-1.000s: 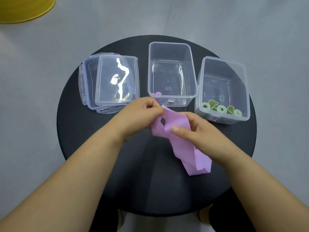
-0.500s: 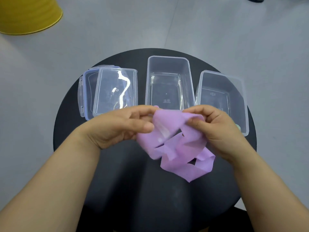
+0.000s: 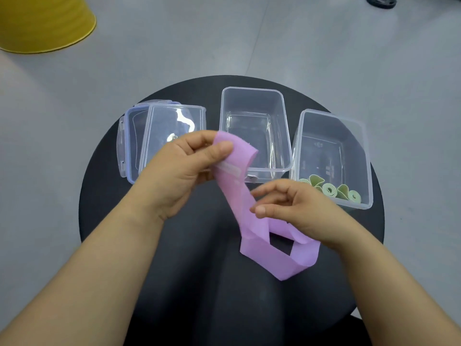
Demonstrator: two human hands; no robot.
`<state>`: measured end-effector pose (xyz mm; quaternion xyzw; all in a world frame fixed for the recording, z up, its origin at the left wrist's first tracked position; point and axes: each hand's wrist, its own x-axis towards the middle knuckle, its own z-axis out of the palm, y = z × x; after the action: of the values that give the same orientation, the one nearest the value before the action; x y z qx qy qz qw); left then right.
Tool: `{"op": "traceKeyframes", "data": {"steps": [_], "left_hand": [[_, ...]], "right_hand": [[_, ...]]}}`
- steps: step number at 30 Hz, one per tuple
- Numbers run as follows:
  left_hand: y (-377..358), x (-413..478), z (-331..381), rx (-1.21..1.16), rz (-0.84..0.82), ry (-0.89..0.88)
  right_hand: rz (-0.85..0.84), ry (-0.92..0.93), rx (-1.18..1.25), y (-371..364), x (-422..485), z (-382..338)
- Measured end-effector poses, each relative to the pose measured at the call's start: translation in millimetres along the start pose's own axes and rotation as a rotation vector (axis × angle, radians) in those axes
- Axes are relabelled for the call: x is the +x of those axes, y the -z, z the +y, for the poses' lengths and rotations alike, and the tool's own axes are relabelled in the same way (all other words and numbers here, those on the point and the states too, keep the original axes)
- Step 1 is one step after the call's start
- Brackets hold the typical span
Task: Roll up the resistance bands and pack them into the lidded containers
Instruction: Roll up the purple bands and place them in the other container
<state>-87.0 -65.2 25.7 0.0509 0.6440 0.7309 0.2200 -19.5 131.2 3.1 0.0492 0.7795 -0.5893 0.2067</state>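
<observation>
While the left hand pinches the top of the purple band, the right hand curls loosely over it. Whether it grips, I cannot tell.

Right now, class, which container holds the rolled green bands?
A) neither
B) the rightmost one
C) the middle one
B: the rolled green bands lie at the near end of the rightmost container; no green shows in the middle container.
</observation>
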Motion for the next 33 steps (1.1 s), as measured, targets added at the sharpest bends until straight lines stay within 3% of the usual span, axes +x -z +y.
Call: {"op": "traceKeyframes", "data": {"steps": [6,11,14,17,20,26,28,33], "left_hand": [[-5.3,-5.3,12.9,0.053,0.206,-0.150],[-26.4,-23.9,27.1,0.258,0.192,-0.360],[-24.1,-23.5,28.0,0.249,0.270,-0.384],[-11.5,-18.4,28.4,0.180,0.404,-0.378],[1.1,-11.0,27.5,-0.049,0.504,-0.298],[18.3,2.3,4.7,-0.278,0.602,-0.026],[9.9,3.9,-3.9,-0.280,0.547,0.048],[-29.8,-5.1,-19.0,-0.159,0.204,0.211]], "right_hand": [[0.074,-0.004,-0.069,-10.3,4.2,4.3],[-0.012,0.080,0.108,-24.4,9.2,1.3],[-0.043,0.066,0.121,-26.0,2.0,-4.4],[-0.124,-0.013,0.316,-19.9,-4.1,-4.9],[-0.167,-0.070,0.378,-7.8,-5.7,0.5],[-0.258,-0.148,0.119,16.0,-15.1,14.4],[-0.271,-0.195,0.075,19.8,-16.1,18.3],[-0.427,-0.362,-0.075,14.4,-22.2,14.4]]}}
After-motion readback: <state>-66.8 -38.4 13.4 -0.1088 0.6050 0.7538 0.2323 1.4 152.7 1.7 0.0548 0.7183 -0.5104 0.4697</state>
